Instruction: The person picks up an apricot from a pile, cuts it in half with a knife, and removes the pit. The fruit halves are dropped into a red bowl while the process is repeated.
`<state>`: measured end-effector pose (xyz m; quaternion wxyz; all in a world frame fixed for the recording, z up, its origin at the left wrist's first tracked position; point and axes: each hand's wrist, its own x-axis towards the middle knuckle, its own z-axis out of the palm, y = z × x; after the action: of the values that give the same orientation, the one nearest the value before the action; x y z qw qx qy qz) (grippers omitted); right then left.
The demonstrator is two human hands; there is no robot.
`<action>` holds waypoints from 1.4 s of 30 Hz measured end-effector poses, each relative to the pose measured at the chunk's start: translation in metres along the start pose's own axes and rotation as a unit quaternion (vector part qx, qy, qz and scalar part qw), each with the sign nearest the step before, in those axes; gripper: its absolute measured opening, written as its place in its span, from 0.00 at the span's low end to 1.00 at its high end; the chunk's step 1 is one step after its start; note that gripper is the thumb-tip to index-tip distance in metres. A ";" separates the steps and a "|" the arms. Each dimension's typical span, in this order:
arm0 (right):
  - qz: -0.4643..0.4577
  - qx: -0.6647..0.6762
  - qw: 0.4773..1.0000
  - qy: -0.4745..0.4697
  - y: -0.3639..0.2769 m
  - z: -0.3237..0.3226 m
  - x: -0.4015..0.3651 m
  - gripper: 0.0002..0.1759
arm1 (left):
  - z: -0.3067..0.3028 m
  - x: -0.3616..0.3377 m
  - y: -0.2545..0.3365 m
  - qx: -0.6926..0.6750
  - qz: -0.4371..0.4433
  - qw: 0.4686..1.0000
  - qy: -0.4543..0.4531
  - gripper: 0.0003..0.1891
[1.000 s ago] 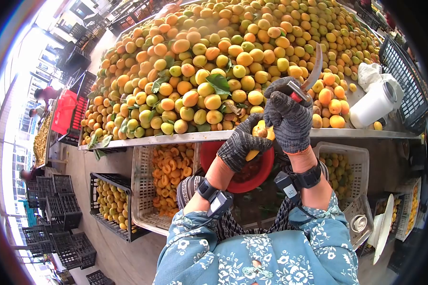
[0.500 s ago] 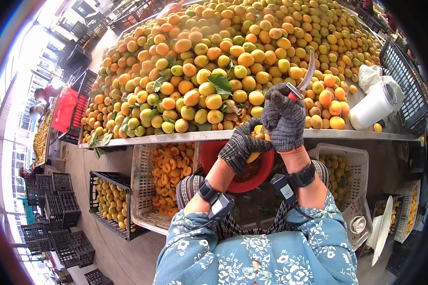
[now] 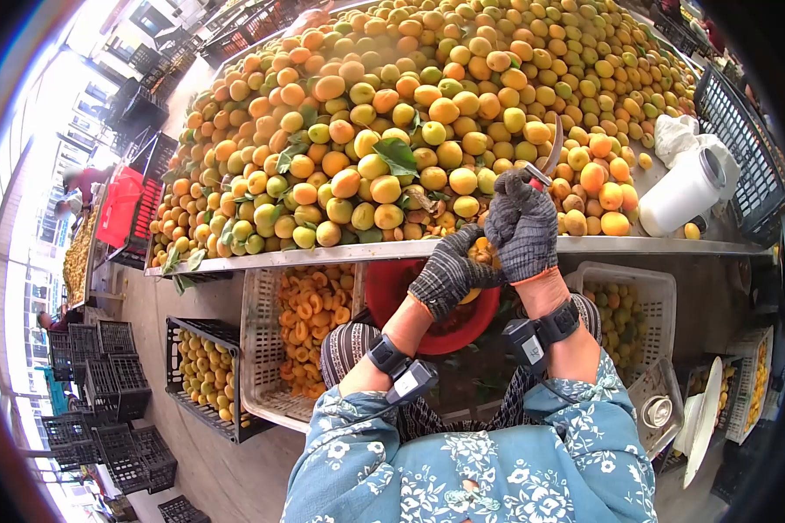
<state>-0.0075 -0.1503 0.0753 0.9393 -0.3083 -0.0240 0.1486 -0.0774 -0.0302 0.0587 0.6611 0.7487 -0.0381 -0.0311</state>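
Dark knitted gloves cover both hands, close together over the table's front edge. My left hand (image 3: 451, 272) is closed on an orange-yellow apricot (image 3: 481, 253), which shows partly between the hands. My right hand (image 3: 522, 220) is wrapped round a curved knife (image 3: 553, 148) with a red handle, its blade pointing up; the fingers also press near the fruit. Beneath the hands, a red basin (image 3: 391, 292) is partly hidden. Behind them, a large heap of apricots (image 3: 358, 166) with a few green leaves (image 3: 397, 156) covers the table.
A white crate (image 3: 257, 349) of halved apricots and a black crate (image 3: 235, 417) of whole ones stand at lower left. Another white crate (image 3: 663, 288) is at right. A white jug (image 3: 682, 193) lies on the table near a black crate (image 3: 741, 148). People are partly visible far left.
The knife blade has tilted and shifted slightly left and down with my right hand. My left hand has turned a little, and its thumb now covers more of the fruit.
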 end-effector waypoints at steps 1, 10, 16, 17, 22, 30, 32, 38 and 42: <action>0.013 0.016 1.000 0.008 0.000 -0.003 0.001 0.08 | 0.001 0.004 -0.004 -0.017 -0.019 1.000 -0.008 0.28; 0.067 0.137 0.984 0.088 0.001 -0.011 0.012 0.10 | 0.005 0.004 0.002 0.172 0.014 0.983 0.056 0.17; -0.030 -0.090 0.995 -0.003 -0.021 0.000 0.004 0.08 | -0.021 0.007 -0.003 -0.012 -0.042 0.997 0.068 0.25; -0.038 -0.177 0.983 -0.019 -0.023 -0.001 0.008 0.05 | -0.027 0.009 -0.009 0.011 -0.034 0.997 0.072 0.25; -0.067 -0.515 0.851 -0.077 0.011 0.023 -0.017 0.14 | -0.035 0.008 -0.005 0.161 0.020 0.979 0.122 0.24; -0.125 -0.683 0.716 -0.070 0.023 0.022 -0.019 0.14 | -0.056 -0.011 0.016 0.396 -0.078 0.907 0.121 0.22; -0.071 -0.645 0.756 -0.084 0.021 0.024 -0.027 0.13 | -0.092 -0.029 0.018 0.120 -0.040 0.980 0.150 0.17; -0.007 -0.641 0.739 -0.206 0.024 0.026 -0.044 0.13 | -0.184 -0.109 0.010 0.177 -0.117 0.956 0.205 0.29; -0.063 -0.511 0.851 -0.105 0.016 0.014 -0.028 0.11 | -0.259 -0.130 -0.066 0.243 -0.153 0.917 0.276 0.30</action>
<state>-0.0408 -0.1380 0.0781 0.6487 -0.7250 -0.2143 0.0870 -0.1802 0.2466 0.0249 0.4306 0.8616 0.2546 0.0867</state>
